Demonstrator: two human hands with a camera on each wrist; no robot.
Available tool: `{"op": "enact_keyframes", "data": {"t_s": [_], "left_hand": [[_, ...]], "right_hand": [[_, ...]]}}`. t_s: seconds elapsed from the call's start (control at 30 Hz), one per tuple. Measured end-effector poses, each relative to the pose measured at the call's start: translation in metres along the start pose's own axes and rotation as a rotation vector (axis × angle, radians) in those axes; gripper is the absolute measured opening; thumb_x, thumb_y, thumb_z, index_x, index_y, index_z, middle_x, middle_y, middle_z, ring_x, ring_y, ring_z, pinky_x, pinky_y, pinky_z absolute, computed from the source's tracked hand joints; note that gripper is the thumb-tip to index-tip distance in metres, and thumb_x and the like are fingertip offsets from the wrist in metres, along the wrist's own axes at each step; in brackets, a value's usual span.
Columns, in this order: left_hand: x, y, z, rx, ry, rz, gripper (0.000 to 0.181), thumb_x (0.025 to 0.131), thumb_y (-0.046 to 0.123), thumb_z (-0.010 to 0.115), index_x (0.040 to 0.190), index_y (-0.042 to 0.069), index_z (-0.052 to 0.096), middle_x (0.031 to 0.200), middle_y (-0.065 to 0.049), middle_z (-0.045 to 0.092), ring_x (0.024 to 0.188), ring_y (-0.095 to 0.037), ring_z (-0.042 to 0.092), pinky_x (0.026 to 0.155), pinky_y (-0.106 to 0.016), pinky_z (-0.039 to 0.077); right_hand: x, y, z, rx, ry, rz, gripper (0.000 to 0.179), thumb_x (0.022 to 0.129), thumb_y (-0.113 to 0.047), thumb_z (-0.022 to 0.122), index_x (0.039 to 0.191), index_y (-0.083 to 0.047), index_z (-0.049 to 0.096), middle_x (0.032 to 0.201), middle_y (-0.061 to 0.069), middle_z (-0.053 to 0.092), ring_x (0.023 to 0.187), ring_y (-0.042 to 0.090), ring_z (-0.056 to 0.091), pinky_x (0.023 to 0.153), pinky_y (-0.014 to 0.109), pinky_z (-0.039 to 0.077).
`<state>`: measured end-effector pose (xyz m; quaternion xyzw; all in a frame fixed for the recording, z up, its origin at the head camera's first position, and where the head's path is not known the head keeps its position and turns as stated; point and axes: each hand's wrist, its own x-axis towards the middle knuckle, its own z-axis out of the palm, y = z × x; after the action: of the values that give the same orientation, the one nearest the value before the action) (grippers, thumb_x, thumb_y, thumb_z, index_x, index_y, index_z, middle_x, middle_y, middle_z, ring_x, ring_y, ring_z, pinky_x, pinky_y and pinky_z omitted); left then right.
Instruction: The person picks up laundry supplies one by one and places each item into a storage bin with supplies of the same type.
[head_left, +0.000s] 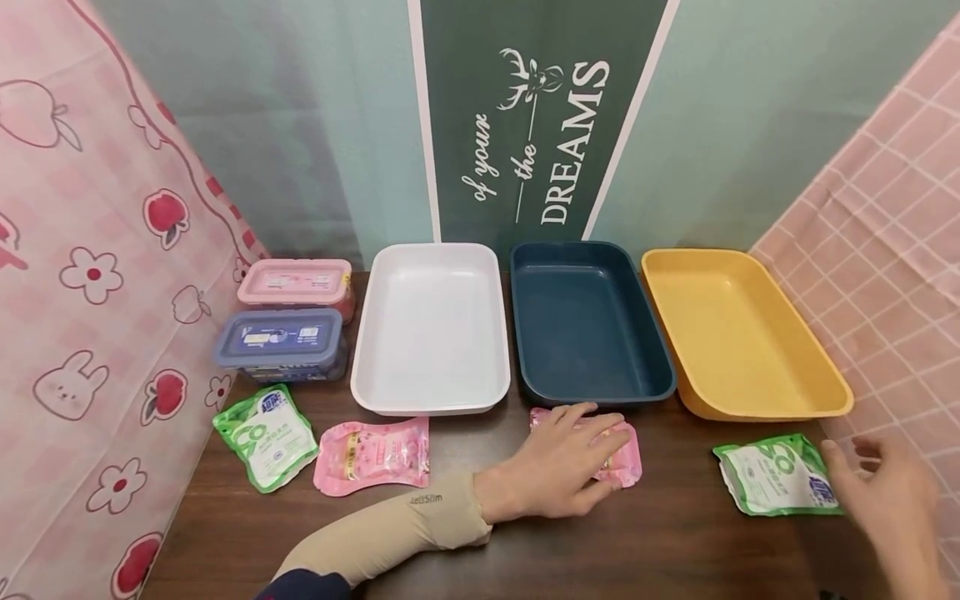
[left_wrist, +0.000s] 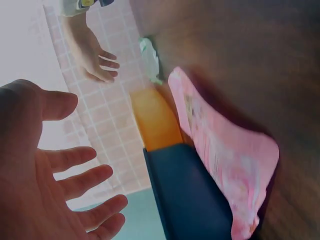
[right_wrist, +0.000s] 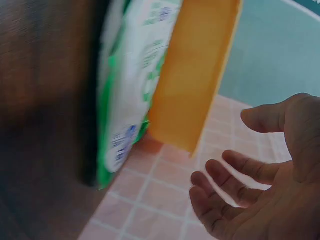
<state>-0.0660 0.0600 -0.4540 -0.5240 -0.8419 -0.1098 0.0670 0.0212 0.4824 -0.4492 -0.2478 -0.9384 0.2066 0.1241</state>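
My left hand (head_left: 558,467) hovers over a pink pouch (head_left: 626,458) in front of the dark blue tray (head_left: 592,333). In the left wrist view its fingers are spread and apart from the pink pouch (left_wrist: 230,160). On the right, my right hand (head_left: 888,492) is beside a green and white pouch (head_left: 780,475), which lies before the yellow tray (head_left: 750,333). The right wrist view shows loosely bent fingers, holding nothing, with a gap to the green and white pouch (right_wrist: 135,85).
Left of the blue tray stands a white tray (head_left: 431,333). Another pink pouch (head_left: 375,454) and another green and white pouch (head_left: 270,437) lie at left. Behind them are a blue-lidded box (head_left: 281,342) and a pink-lidded box (head_left: 296,283). Patterned cloths enclose the table.
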Motion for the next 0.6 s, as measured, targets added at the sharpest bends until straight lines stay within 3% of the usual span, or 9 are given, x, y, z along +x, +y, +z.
{"op": "enact_keyframes", "data": {"t_s": [0.07,0.13,0.23,0.4,0.6], "left_hand": [[0.002,0.003,0.002,0.014,-0.006,0.016,0.057,0.106,0.051,0.055,0.155,0.021,0.052,0.159,0.002,0.052,0.147,-0.028,0.046,0.122,-0.042,0.039],[0.003,0.006,0.004,0.034,-0.015,0.027,0.057,0.107,0.053,0.054,0.155,0.022,0.052,0.158,0.003,0.053,0.147,-0.026,0.047,0.121,-0.040,0.039],[0.004,0.009,0.008,0.050,-0.033,0.033,0.057,0.107,0.055,0.052,0.155,0.024,0.053,0.157,0.005,0.053,0.148,-0.023,0.046,0.122,-0.039,0.039],[0.004,0.013,0.013,0.046,-0.094,0.030,0.057,0.108,0.057,0.048,0.155,0.026,0.052,0.158,0.006,0.052,0.150,-0.020,0.045,0.125,-0.038,0.035],[0.005,0.020,0.021,0.031,-0.165,0.032,0.058,0.109,0.060,0.044,0.158,0.030,0.050,0.160,0.008,0.049,0.150,-0.022,0.043,0.124,-0.036,0.036]], "right_hand": [[0.001,0.007,0.003,-0.035,-0.056,0.035,0.065,0.102,-0.036,0.065,0.133,0.020,0.052,0.128,0.047,0.055,0.094,0.034,0.065,0.074,0.038,0.044],[0.001,0.013,0.007,-0.068,-0.120,0.060,0.077,0.103,-0.043,0.063,0.139,0.023,0.044,0.133,0.050,0.048,0.113,0.063,0.052,0.083,0.057,0.046],[0.004,0.020,0.014,-0.088,-0.232,0.073,0.094,0.102,-0.053,0.060,0.148,0.024,0.031,0.138,0.053,0.040,0.122,0.069,0.043,0.094,0.074,0.040],[0.009,0.029,0.021,-0.082,-0.372,0.057,0.102,0.099,-0.061,0.063,0.149,0.022,0.029,0.136,0.055,0.040,0.117,0.069,0.047,0.091,0.073,0.044],[0.007,0.029,0.025,-0.100,-0.434,0.075,0.108,0.098,-0.062,0.065,0.146,0.027,0.026,0.137,0.054,0.037,0.122,0.068,0.043,0.097,0.073,0.042]]}}
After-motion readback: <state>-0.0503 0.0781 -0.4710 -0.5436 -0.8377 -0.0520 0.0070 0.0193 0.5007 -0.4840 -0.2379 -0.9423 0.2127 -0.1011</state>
